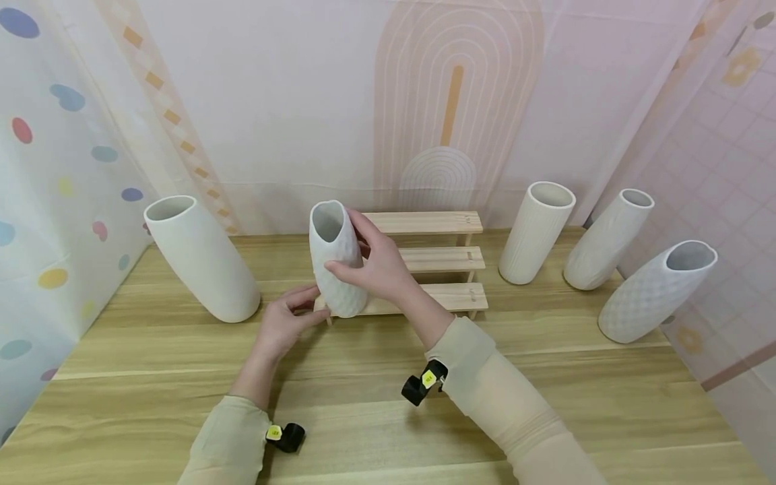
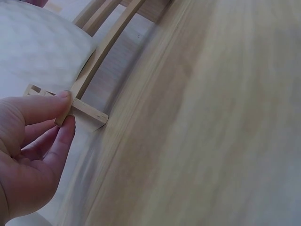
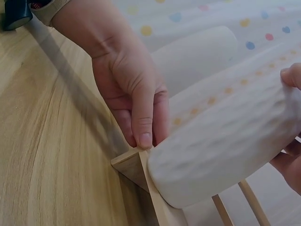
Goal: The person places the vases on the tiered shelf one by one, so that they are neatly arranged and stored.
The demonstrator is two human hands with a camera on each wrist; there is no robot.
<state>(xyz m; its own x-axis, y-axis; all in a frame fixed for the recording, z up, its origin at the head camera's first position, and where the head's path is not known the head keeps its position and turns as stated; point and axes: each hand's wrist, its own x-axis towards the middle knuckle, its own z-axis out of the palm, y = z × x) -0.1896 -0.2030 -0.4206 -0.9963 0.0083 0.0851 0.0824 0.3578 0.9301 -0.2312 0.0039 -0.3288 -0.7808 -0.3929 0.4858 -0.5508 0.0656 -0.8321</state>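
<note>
The right hand (image 1: 378, 263) curls round a white ceramic vase with a dimpled surface and a wavy, slanted mouth (image 1: 339, 269), thumb across the near side and fingers behind, so its grip is closed to the width of the vase. The vase is just beyond and to the right of the left hand (image 1: 285, 323), mouth up and slightly tilted, its base at the left part of the lowest board of a three-tiered pale wooden stand (image 1: 448, 259); whether the board bears its weight I cannot tell. The left hand has thumb and fingers nearly together, pinching the left end of that lowest board from above and below. The stand's upper boards run behind the right hand and out to its right. To the left of the left hand, near it, stands a tall, smooth white vase with an oval mouth (image 1: 206, 263). Well to the right of the right hand stand a white cylindrical vase with fine vertical ribs (image 1: 533, 236), a slender white vase with a small round mouth (image 1: 606, 242) and a white, diamond-textured vase with a wide slanted mouth (image 1: 655, 296). Beneath both hands spreads a light wood-grain table (image 1: 351, 411).
</note>
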